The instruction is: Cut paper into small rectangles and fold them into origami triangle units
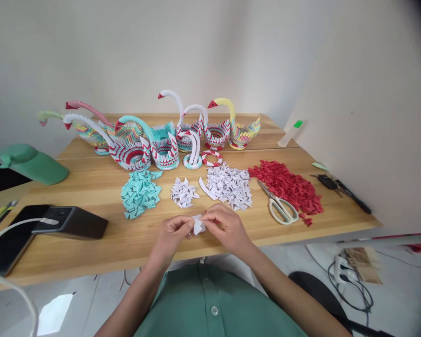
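Between my fingertips, just above the table's front edge, are white folded paper pieces (198,225). My left hand (175,234) pinches them from the left, and my right hand (226,229) grips their right side. How many pieces are held I cannot tell. Right beyond my hands lie a small white pile of paper triangles (184,193) and a larger white pile (233,186), with a short curved white chain (206,189) between them. A teal pile (141,193) sits to the left, a red pile (291,185) to the right.
Several paper swans (131,152) stand at the back, with a red-and-white paper ring (212,158) before them. Scissors (282,208) lie right. At left are a green bottle (35,164), a black box (72,222) with a white cable, and a phone (7,248). Keys (327,181) lie far right.
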Tool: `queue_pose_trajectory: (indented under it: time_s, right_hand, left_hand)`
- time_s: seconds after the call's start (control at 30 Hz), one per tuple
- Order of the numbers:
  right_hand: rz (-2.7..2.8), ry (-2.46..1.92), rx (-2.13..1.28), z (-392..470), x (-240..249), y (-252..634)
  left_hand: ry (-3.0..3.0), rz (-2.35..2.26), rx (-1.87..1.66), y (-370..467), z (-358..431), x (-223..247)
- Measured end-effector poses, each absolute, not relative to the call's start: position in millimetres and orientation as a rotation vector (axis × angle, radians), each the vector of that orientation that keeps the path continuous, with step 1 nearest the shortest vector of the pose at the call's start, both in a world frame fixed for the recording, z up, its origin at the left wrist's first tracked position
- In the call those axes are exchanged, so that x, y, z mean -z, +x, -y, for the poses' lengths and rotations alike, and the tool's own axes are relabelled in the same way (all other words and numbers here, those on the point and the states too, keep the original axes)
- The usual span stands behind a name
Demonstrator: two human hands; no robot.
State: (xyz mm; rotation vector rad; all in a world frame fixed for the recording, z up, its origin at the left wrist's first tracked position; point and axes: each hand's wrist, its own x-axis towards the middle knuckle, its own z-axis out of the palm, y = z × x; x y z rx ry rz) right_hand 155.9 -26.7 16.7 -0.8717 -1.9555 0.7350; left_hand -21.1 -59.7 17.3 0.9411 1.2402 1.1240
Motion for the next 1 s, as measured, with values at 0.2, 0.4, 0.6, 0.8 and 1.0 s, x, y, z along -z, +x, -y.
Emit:
queue_pose_trajectory:
  time_s: [0.2,0.4,0.6,0.8,1.0]
  right_hand:
    - [2.185,-0.616,-0.309,20,-12,164]
    - [2.2,-0.578,-0.215,18,-12,165]
    - [2.225,-0.643,-0.337,15,-15,165]
    - [1.957,-1.016,-1.133,18,-29,166]
    - [1.798,-1.099,-1.407,17,-21,154]
  left_hand:
    - [0.73,-1.103,-1.114,-22,59,-16]
    - [0.765,-1.078,-1.101,-22,60,-15]
    - [0.878,-1.22,-1.152,-21,55,-15]
    - [0.954,-1.28,-1.183,-22,55,-11]
    - [1.039,-1.271,-1.183,-19,57,-13]
